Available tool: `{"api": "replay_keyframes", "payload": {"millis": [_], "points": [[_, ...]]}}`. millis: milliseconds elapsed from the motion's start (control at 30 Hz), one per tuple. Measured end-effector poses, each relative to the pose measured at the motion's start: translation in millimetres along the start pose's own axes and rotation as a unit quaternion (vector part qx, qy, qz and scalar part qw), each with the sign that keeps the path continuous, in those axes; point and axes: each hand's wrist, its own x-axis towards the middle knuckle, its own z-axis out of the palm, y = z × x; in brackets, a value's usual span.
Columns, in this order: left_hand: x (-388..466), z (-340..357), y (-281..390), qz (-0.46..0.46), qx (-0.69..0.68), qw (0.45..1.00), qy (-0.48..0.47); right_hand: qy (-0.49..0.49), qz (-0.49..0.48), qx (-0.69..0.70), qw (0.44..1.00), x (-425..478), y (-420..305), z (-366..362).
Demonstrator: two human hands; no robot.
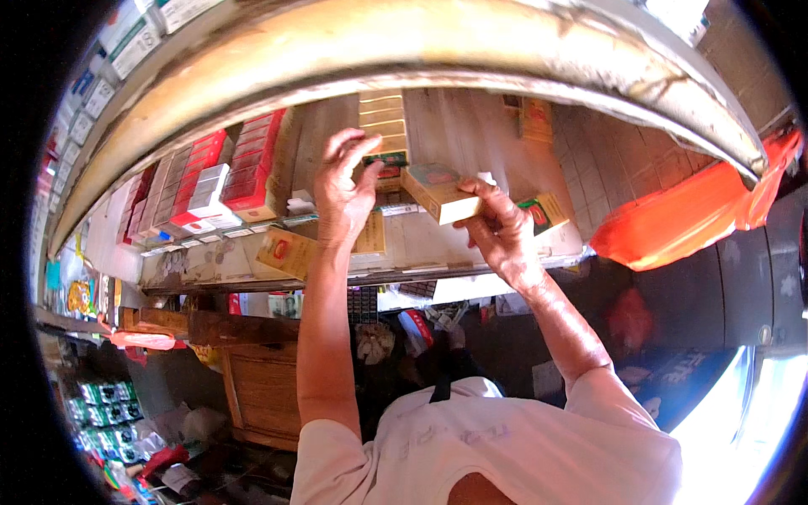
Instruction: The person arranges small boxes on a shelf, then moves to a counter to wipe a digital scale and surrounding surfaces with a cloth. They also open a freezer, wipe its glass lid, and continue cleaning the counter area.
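A yellow cardboard box [442, 192] with a green and red design is gripped at its right end by my right hand [499, 224]. My left hand [350, 173] is raised with fingers apart, beside the front of a row of gold boxes [384, 129] inside the display case; whether it touches the green and red front box [388, 161] I cannot tell. Another yellow box [287, 252] lies tilted left of my left forearm, and one more [371, 237] lies just right of it. A green and yellow box [544, 213] is behind my right hand.
Red packs [255, 164] and a white box [209, 196] stand in rows at the left. The case's pale curved edge [404, 47] arches overhead. An orange plastic bag [682, 214] hangs at the right. A wooden drawer or cabinet front [265, 388] is below left. Coins [173, 262] lie on the ledge.
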Motion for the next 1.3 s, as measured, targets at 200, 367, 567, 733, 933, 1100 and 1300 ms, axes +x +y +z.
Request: {"api": "replay_keyframes", "payload": {"millis": [200, 367, 567, 733, 933, 1100, 1300], "points": [[-1.7, -0.7, -4.9, 0.010, 0.004, 1.000, 0.006, -0.056, 0.067, 0.200, 0.976, -1.6, 4.5, -2.1], [-0.7, 0.2, -3.8, 0.006, -0.008, 1.000, -0.002, -0.050, 0.067, 0.327, 0.941, -1.4, 19.2, -3.2], [-3.5, 3.2, -7.2, -0.005, -0.016, 1.000, -0.002, -0.021, 0.050, 0.311, 0.949, 0.8, 27.2, 3.9], [-4.0, 0.8, -6.8, -0.008, -0.002, 1.000, -0.009, -0.026, 0.047, 0.331, 0.942, 4.2, 22.5, 8.2], [-5.2, 3.1, -5.9, -0.019, -0.009, 1.000, -0.003, -0.023, 0.058, 0.334, 0.940, 4.6, 25.0, 14.7], [-5.4, 3.6, -11.2, 0.010, 0.019, 1.000, -0.002, -0.004, 0.085, 0.301, 0.950, 8.7, 22.4, 19.7], [-1.5, -3.1, -8.0, 0.012, 0.006, 1.000, -0.026, 0.079, 0.042, 0.214, 0.973, 8.6, 21.1, 47.2]]}}
